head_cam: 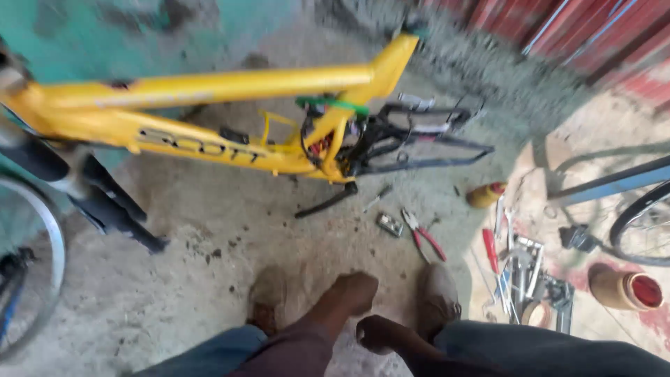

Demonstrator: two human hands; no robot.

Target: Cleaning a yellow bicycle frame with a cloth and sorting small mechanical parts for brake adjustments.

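Both hands, left [354, 292] and right [377, 334], loosely curled and empty over knees, near red-handled pliers [423, 236] beneath upturned yellow bicycle frame [209, 112].

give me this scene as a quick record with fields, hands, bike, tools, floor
setting: bare concrete floor, seen from above
left hand: closed in a loose fist, holding nothing
right hand: fingers curled, holding nothing
nearest to the hands: two shoes, red-handled pliers
bike: yellow frame, no rear wheel; black fork
tools: red-handled screwdriver, metal spanners
containers: yellow bottle lying down, tan jar with red inside
right edge: part of another bicycle wheel
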